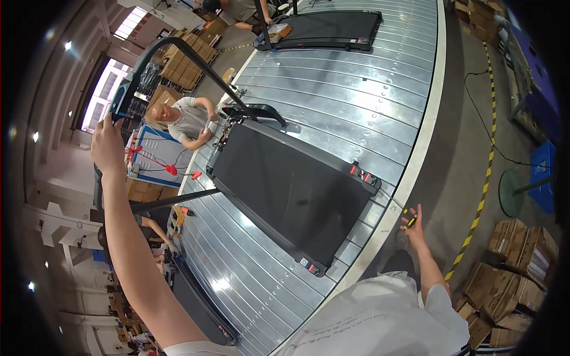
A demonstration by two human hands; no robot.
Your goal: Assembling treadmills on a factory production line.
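Treadmill [291, 190] lying flat on grey metal conveyor line [356, 89], black belt up, handrail frame [178, 56] raised over front end. Left hand [107, 145] up at console [122, 98] of that frame, grip closed around its edge, as far as visible. Right hand [414, 222] low beside line edge, grip narrow on small yellow-and-black tool [409, 218]. Judging from this: machine assembled and standing on line, frame already upright; checking or adjusting at console seemingly in progress, packing not yet begun. Small red-and-white labels [363, 174] on rear corner cover of treadmill, one more at near corner [307, 264]; too small to tell more. Second treadmill [332, 26] farther up line. Brown cardboard boxes [510, 267] stacked on floor at lower right, more flat brown cartons [184, 65] piled at upper left. Yellow-and-black striped tape [481, 202] along floor. Blue bin [543, 172] at right. Another person [187, 121] seated across line, near red clips with cables [172, 169].
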